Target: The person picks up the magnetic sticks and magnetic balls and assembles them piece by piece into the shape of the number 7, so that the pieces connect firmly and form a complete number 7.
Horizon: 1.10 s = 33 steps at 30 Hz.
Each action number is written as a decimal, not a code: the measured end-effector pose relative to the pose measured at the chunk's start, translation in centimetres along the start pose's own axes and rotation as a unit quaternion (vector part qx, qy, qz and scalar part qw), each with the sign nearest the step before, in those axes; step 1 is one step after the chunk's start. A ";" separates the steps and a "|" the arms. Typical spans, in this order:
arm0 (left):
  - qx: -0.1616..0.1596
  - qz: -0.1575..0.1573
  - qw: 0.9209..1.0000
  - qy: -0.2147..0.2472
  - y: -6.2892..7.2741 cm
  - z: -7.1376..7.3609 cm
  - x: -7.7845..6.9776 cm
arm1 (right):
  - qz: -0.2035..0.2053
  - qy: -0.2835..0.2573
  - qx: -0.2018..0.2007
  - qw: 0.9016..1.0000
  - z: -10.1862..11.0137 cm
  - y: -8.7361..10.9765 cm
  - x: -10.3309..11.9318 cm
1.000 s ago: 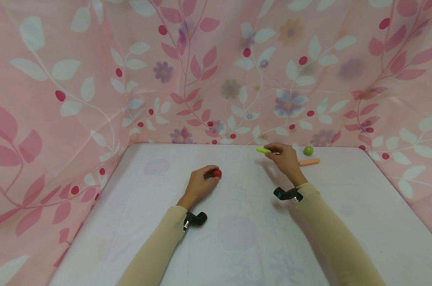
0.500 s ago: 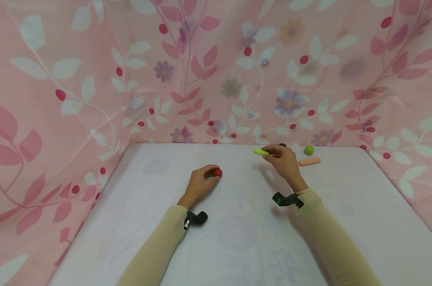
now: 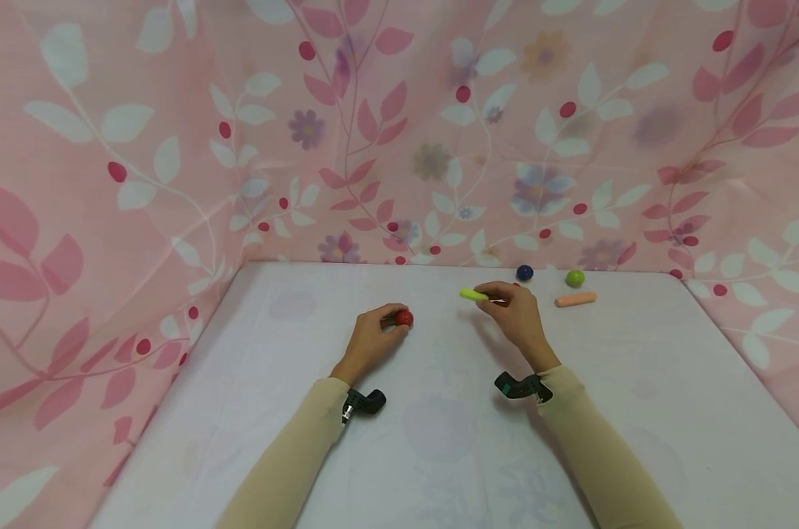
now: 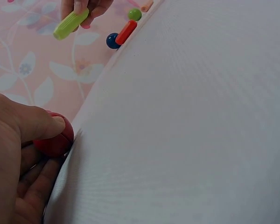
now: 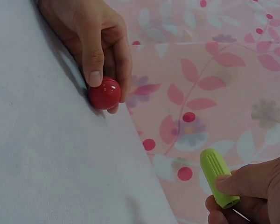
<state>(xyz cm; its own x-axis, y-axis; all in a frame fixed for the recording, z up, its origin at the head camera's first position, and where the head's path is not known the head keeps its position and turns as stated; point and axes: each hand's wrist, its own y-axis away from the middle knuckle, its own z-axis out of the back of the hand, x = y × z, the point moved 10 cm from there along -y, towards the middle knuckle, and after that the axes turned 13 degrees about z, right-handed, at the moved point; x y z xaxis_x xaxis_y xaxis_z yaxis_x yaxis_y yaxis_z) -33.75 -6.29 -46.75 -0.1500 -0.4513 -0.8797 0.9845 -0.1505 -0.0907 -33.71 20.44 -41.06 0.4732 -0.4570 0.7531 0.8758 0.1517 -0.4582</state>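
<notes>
Between the left hand [image 3: 373, 336] and the right hand [image 3: 514, 316] lies a bare stretch of white table cloth [image 3: 439, 367], which runs back toward both sleeves [image 3: 287, 463] and out past the left hand to the side edge; beyond both hands the far edge crosses straight, a pink curtain [image 3: 399, 147] close behind it; the left hand curls thumb and fingers round a red ball [image 3: 405, 318], on its side toward the right hand, though whether the ball touches the cloth I cannot tell; the right hand, off the cloth, pinches a yellow-green piece [image 5: 216, 175] that points leftward from its fingertips; past the right hand, near the far edge, sit a blue ball [image 3: 524, 272] and, just beside it, a red-orange rod [image 4: 126, 31]; farther right of that hand are a green ball [image 3: 575, 278] and a nearer peach rod [image 3: 575, 300].

The yellow-green piece is a short cylinder, grooved lengthwise, rounded at one end; the red ball is glossy; the peach rod is slim and smooth; faint prints mark the cloth; leaves and berries pattern the curtain.
</notes>
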 end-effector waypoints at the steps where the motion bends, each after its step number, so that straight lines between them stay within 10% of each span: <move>1: 0.000 0.000 1.000 0.000 0.0 0.0 0.0 | 0.001 0.001 0.000 1.000 -0.1 0.0 0.1; 33: 0.005 -0.002 1.000 0.007 -0.2 -0.1 0.1 | 0.016 0.010 0.028 0.999 -2.7 -0.1 1.2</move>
<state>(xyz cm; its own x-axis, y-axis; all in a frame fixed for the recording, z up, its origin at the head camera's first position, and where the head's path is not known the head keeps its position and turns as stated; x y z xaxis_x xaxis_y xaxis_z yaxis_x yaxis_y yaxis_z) -33.92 -6.25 -46.90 -0.1531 -0.4377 -0.8860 0.9828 -0.1608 -0.0904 -33.48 17.51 -41.40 0.4993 -0.4688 0.7287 0.8646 0.2142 -0.4546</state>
